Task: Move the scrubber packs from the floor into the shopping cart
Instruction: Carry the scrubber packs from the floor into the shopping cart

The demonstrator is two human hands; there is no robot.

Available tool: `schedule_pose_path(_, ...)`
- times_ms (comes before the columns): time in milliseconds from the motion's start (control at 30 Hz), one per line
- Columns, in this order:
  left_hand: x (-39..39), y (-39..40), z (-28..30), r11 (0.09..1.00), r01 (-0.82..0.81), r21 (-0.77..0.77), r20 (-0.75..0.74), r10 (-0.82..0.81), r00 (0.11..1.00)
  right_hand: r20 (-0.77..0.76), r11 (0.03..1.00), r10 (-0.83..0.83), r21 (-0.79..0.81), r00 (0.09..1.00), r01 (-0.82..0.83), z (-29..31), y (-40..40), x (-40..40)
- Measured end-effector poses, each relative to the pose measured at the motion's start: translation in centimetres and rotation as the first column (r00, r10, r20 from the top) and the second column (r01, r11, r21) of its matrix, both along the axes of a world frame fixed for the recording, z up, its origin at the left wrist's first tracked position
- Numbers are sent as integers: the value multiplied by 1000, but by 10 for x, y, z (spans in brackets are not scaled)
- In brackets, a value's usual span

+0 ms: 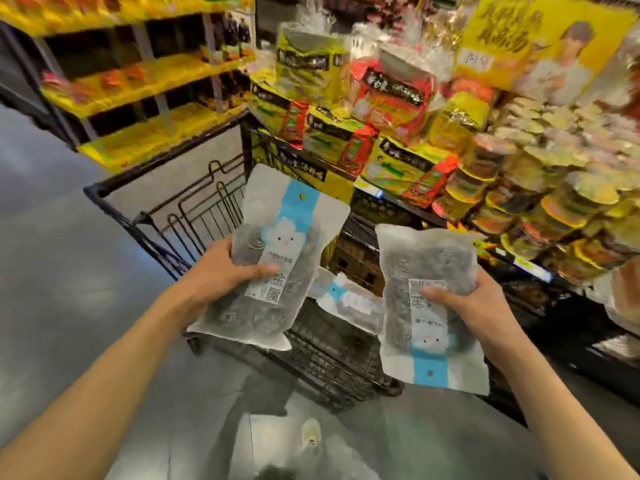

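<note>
I hold two scrubber packs over the black wire shopping cart [166,216]. My left hand [225,271] grips a white and blue pack of grey steel scrubbers [287,237] by its left edge, above the cart's near left side. My right hand [474,306] grips a second pack [429,271], turned upside down, over the cart's near right corner. A third pack [349,301] lies inside the cart between the two held ones. At the bottom of the view a further pale pack [277,441] rests on the floor, blurred.
Shelves of noodle packs [391,95] and stacked bowl noodles [554,188] run along the right, close to the cart. Yellow shelving [145,81] stands behind the cart at the upper left. Grey shiny floor [52,271] spreads to the left.
</note>
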State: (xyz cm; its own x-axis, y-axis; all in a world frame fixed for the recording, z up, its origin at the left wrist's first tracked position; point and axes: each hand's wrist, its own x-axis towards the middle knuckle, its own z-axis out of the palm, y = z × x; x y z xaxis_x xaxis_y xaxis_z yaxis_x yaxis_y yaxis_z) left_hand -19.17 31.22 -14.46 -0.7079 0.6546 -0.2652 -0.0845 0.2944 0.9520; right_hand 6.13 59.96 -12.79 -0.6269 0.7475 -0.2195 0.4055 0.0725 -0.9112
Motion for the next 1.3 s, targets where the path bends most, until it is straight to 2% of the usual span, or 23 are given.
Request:
schedule_pose_path(100, -51, 23, -8, 994, 82, -73, -48, -85, 995, 144, 993, 49, 99, 988, -63, -20, 23, -41)
schedule_pose_path(200, -96, 55, -21, 972, 161, -169, -98, -179, 979, 347, 957, 131, 201, 929, -209, -43, 50, -83)
schedule_pose_path(300, -133, 89, -37, 945, 199, -258, -144, -242, 960, 522, 919, 201, 193, 829, -344, -78, 69, -121)
schedule_pose_path(433, -179, 131, -74, 865, 326, -382, -146, -405, 903, 712, 862, 318, 58, 626, -504, -144, 83, -163)
schedule_pose_path(500, -203, 151, -102, 787, 416, -455, -107, -512, 852, 755, 841, 363, -12, 547, -541, -185, 88, -179)
schedule_pose_path(600, -236, 179, -152, 578, 557, -596, -7, -697, 717, 796, 798, 434, -123, 421, -589, -256, 93, -196)
schedule_pose_path(667, -251, 195, -194, 420, 604, -678, 69, -781, 621, 822, 768, 457, -172, 339, -617, -301, 94, -199)
schedule_pose_path(833, -256, 216, -298, 145, 632, -761, 172, -895, 412, 828, 724, 538, -359, 157, -589, -392, 78, -197)
schedule_pose_path(967, -243, 218, -375, -65, 699, -713, 338, -904, 261, 798, 725, 587, -444, 136, -526, -405, 59, -191)
schedule_pose_path(1067, -226, 216, -417, -174, 721, -670, 420, -891, 175, 782, 706, 615, -490, 101, -512, -427, 48, -184)
schedule_pose_path(1200, -207, 209, -456, -303, 658, -689, 522, -837, 161, 786, 722, 602, -462, 140, -515, -445, 37, -186)
schedule_pose_path(1300, -202, 208, -465, -340, 615, -711, 529, -835, 150, 810, 750, 557, -394, 186, -531, -449, 38, -185)
